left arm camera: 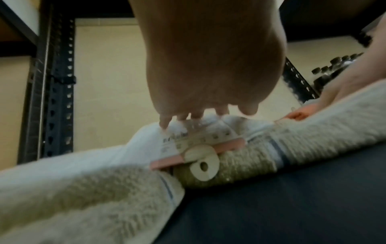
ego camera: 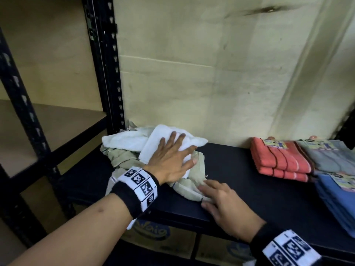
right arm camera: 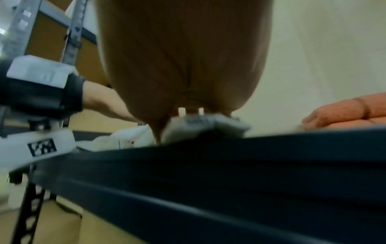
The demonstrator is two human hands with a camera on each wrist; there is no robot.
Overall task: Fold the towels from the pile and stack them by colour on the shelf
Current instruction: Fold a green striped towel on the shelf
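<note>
A loose pile of white and beige towels lies at the left end of the dark shelf [ego camera: 240, 179]. My left hand [ego camera: 172, 158] presses flat, fingers straight, on a folded white towel [ego camera: 157, 143] on top of the pile. In the left wrist view the left hand [left arm camera: 200, 109] touches the white towel [left arm camera: 146, 140] just above a paper label [left arm camera: 188, 140]. My right hand [ego camera: 217, 196] rests with fingers stretched on the edge of a beige towel [ego camera: 192, 181] near the shelf's front. The right wrist view shows the right hand [right arm camera: 188, 99] over that beige towel [right arm camera: 208, 127].
Folded stacks stand at the right of the shelf: orange [ego camera: 278, 162], grey [ego camera: 330, 158] and blue [ego camera: 336, 198]. A black upright post [ego camera: 107, 73] and wooden shelves [ego camera: 48, 131] are to the left. Cardboard boxes [ego camera: 163, 237] sit below. A cream wall [ego camera: 211, 73] is behind.
</note>
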